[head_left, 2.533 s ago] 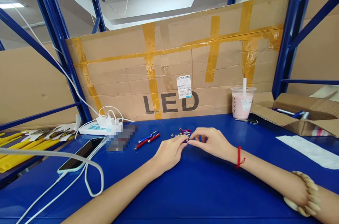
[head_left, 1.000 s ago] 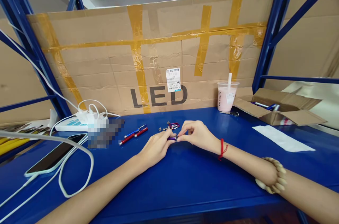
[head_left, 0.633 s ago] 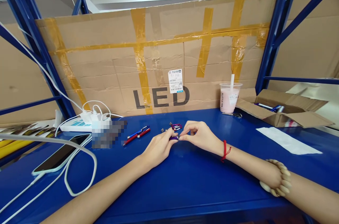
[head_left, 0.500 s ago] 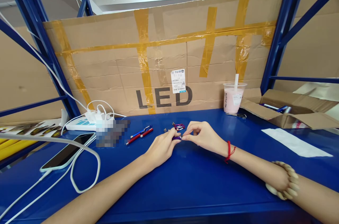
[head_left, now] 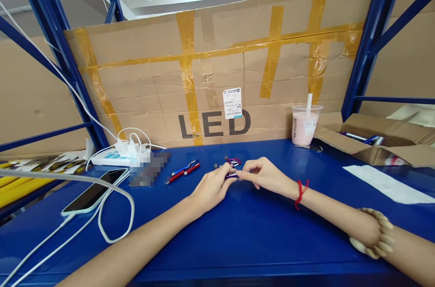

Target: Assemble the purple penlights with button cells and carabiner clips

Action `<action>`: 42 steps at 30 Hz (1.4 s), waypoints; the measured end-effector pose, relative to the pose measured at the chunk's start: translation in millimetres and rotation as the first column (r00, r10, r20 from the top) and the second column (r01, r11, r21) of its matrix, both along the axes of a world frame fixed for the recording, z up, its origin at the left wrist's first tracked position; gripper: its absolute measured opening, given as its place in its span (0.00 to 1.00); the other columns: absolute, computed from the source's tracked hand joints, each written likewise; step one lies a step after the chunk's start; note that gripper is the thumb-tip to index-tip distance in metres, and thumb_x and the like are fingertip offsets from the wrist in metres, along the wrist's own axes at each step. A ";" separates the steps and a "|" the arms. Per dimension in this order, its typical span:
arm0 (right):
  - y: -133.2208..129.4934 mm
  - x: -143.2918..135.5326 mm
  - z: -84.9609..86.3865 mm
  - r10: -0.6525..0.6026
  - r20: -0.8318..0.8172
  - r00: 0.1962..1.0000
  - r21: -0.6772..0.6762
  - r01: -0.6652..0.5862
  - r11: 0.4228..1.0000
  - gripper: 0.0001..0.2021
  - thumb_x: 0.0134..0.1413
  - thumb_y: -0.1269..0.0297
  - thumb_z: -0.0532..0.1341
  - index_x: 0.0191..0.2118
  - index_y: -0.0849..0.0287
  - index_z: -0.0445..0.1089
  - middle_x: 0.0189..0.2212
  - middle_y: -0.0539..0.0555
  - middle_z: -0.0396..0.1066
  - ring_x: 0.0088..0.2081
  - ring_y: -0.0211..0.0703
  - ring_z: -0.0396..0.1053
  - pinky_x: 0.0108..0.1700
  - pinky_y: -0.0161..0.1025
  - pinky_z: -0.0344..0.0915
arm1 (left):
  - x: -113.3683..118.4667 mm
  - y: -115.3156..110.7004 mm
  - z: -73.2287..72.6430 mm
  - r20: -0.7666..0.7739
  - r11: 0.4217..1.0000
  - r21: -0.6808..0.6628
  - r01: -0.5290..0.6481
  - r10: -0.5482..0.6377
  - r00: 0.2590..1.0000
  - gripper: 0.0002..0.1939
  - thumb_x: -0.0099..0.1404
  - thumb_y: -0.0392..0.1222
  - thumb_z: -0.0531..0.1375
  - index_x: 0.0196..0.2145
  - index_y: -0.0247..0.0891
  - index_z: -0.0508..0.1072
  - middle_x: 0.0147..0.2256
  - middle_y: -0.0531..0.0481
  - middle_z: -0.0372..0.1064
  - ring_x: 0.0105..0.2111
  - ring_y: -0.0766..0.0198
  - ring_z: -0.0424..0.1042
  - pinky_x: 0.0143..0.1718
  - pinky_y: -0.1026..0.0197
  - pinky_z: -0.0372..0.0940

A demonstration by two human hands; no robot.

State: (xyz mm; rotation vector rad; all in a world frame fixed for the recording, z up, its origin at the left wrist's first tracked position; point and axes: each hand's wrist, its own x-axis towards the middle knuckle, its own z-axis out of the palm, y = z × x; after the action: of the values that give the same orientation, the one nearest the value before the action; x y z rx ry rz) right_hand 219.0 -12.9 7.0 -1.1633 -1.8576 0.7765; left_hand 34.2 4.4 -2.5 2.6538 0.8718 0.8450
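My left hand (head_left: 211,188) is closed, thumb and fingers around a short purple tube (head_left: 231,176) that looks like a pen barrel. Its right end points at my right hand (head_left: 264,174), whose thumb and index finger pinch together there. Whatever sits between those fingertips is too small and covered to name. Just behind the hands lies a small pile of shiny purple and red pen parts (head_left: 234,161). Tiny metallic bits (head_left: 216,166) are beside it, partly hidden by my left hand. To the left, a blue pen (head_left: 185,167) and a red pen (head_left: 182,174) lie side by side.
A pink drink cup (head_left: 306,126) with a straw stands at the back right, near an open cardboard box (head_left: 369,153) holding pens. A white paper strip (head_left: 387,183) lies at right. At left are a phone (head_left: 93,192), looping white cables (head_left: 132,210) and a power strip (head_left: 110,156).
The whole view has shifted slightly, so things appear further right. My right fingertips have changed their pinch a little at the tube's end; my left hand keeps its hold.
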 end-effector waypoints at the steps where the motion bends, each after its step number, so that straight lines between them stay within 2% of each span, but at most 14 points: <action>1: 1.1 1.0 -0.5 -0.001 -0.001 1.000 -0.003 0.001 1.000 0.23 0.42 0.44 0.61 0.21 0.64 0.70 0.21 0.50 0.66 0.14 0.29 0.56 0.19 0.32 0.54 | -0.1 0.0 0.1 -0.003 1.000 0.004 -0.002 0.002 1.000 0.05 0.67 0.38 0.50 0.41 0.40 0.62 0.41 0.50 0.70 0.40 0.61 0.71 0.41 0.61 0.65; 4: 4.0 3.7 -2.5 -0.032 0.016 0.999 -0.011 0.032 0.999 0.22 0.42 0.45 0.61 0.22 0.63 0.70 0.18 0.49 0.64 0.14 0.31 0.56 0.19 0.32 0.53 | 0.1 1.4 -1.4 0.001 0.999 0.048 0.016 -0.016 1.000 0.10 0.68 0.38 0.49 0.47 0.42 0.61 0.44 0.50 0.69 0.43 0.61 0.69 0.44 0.61 0.64; 7: 5.0 4.6 -3.8 -0.098 0.060 0.993 0.015 0.097 0.995 0.21 0.42 0.45 0.61 0.23 0.62 0.69 0.15 0.49 0.63 0.14 0.32 0.56 0.19 0.32 0.53 | 0.4 3.7 -4.3 0.021 0.992 0.118 0.038 -0.041 0.999 0.11 0.68 0.37 0.50 0.47 0.41 0.63 0.47 0.50 0.68 0.47 0.62 0.67 0.49 0.62 0.62; 11: 3.7 3.5 -2.5 -0.196 0.120 0.973 0.117 0.182 0.976 0.19 0.41 0.46 0.63 0.24 0.61 0.69 0.12 0.47 0.60 0.15 0.33 0.57 0.20 0.32 0.52 | 0.7 3.3 -3.6 -0.027 0.988 0.154 -0.012 0.016 1.000 0.12 0.68 0.38 0.49 0.47 0.41 0.65 0.46 0.50 0.69 0.46 0.61 0.68 0.47 0.62 0.64; 14: 2.4 2.6 0.0 -0.216 0.099 0.971 0.180 0.196 0.964 0.18 0.41 0.48 0.64 0.27 0.60 0.71 0.17 0.48 0.65 0.15 0.33 0.57 0.20 0.32 0.53 | 1.4 0.1 0.0 -0.088 0.987 0.151 -0.053 0.066 0.994 0.12 0.68 0.39 0.47 0.47 0.41 0.65 0.44 0.51 0.70 0.43 0.60 0.70 0.43 0.61 0.65; 17: 1.9 3.0 1.6 -0.177 0.075 0.981 0.213 0.158 0.964 0.17 0.41 0.50 0.64 0.29 0.60 0.72 0.25 0.50 0.69 0.16 0.31 0.58 0.20 0.33 0.55 | 1.7 -2.2 2.4 -0.108 0.983 0.160 -0.085 0.103 0.989 0.12 0.69 0.39 0.46 0.46 0.41 0.65 0.44 0.50 0.70 0.42 0.59 0.70 0.41 0.60 0.65; 23: 4.5 6.9 -0.1 -0.100 0.089 0.991 0.256 0.074 0.964 0.16 0.45 0.51 0.63 0.29 0.60 0.75 0.30 0.53 0.70 0.15 0.30 0.59 0.20 0.33 0.56 | 0.4 -0.6 1.5 -0.123 0.984 0.129 -0.124 0.140 0.982 0.11 0.70 0.40 0.45 0.45 0.40 0.63 0.40 0.50 0.70 0.39 0.58 0.71 0.36 0.60 0.65; 27: 6.7 10.3 -1.4 -0.074 0.071 0.995 0.254 0.054 0.966 0.15 0.44 0.51 0.64 0.27 0.60 0.75 0.29 0.53 0.70 0.16 0.30 0.60 0.20 0.32 0.57 | 0.6 1.1 -0.6 -0.083 0.991 0.107 -0.082 0.091 0.992 0.09 0.69 0.40 0.46 0.42 0.40 0.64 0.40 0.50 0.69 0.40 0.60 0.69 0.40 0.61 0.64; 33: 10.6 13.4 -2.9 -0.038 0.086 0.996 0.168 0.023 0.986 0.10 0.40 0.58 0.67 0.23 0.59 0.74 0.25 0.50 0.68 0.16 0.29 0.59 0.19 0.31 0.55 | 0.0 0.4 0.7 -0.101 0.997 0.065 0.034 -0.027 0.995 0.08 0.69 0.37 0.47 0.41 0.38 0.64 0.40 0.49 0.68 0.41 0.61 0.66 0.47 0.59 0.60; 38: 9.2 12.6 -4.2 -0.017 0.089 0.996 0.109 0.007 0.994 0.08 0.39 0.60 0.67 0.23 0.60 0.74 0.24 0.49 0.68 0.16 0.29 0.60 0.20 0.31 0.55 | -2.6 -1.4 2.6 -0.128 0.995 0.016 0.101 -0.098 0.987 0.10 0.70 0.38 0.45 0.41 0.39 0.65 0.40 0.50 0.68 0.40 0.63 0.68 0.41 0.63 0.63; 42: 3.4 9.3 -3.3 -0.027 0.080 0.996 0.106 0.019 0.994 0.07 0.39 0.61 0.67 0.22 0.59 0.74 0.24 0.48 0.66 0.16 0.29 0.59 0.20 0.31 0.54 | -3.8 -0.8 -0.5 -0.102 0.990 0.050 0.131 -0.126 0.987 0.10 0.69 0.37 0.46 0.40 0.39 0.67 0.39 0.51 0.70 0.37 0.64 0.69 0.38 0.65 0.63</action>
State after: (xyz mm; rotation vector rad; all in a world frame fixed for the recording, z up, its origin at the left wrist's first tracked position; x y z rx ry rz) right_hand 228.3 -9.5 3.7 -1.1624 -1.9242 0.6189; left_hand 30.5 3.5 -3.0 2.7864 0.6989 0.7237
